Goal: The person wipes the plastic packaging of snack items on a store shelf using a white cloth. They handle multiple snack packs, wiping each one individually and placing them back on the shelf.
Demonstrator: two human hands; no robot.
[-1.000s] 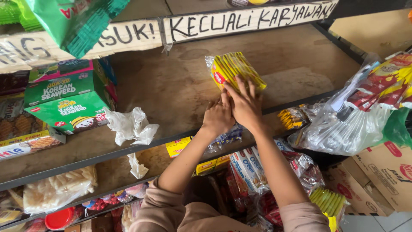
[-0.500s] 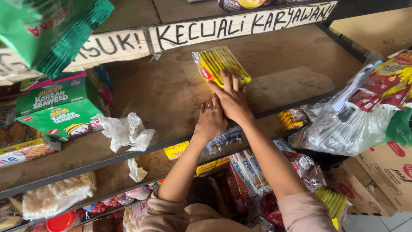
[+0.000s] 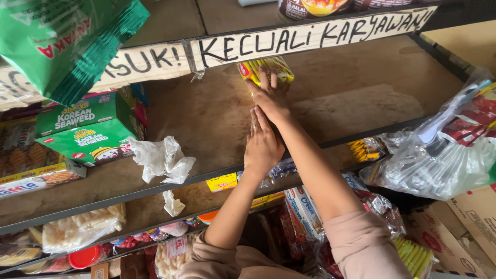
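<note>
A stack of yellow snack packets (image 3: 257,68) lies deep on the wooden shelf (image 3: 356,103), just under the hand-lettered paper strip (image 3: 310,39). My right hand (image 3: 272,98) reaches far in and rests on the packets, its fingers laid over their near end. Just behind that wrist, my left hand (image 3: 263,144) lies flat on the shelf board with fingers stretched out and nothing in it. Both pink sleeves show at the bottom.
Green seaweed boxes (image 3: 88,132) and crumpled clear plastic (image 3: 163,157) sit at the shelf's left. A green bag (image 3: 62,41) hangs top left. A plastic bag of red sachets (image 3: 444,150) bulges at right. Lower shelves hold several snack packs (image 3: 305,212). Cardboard box (image 3: 475,217) at lower right.
My right hand has slid the yellow packets farther back on the shelf, up under the paper strip. My left hand followed behind it. The view has tilted closer to the shelf.
</note>
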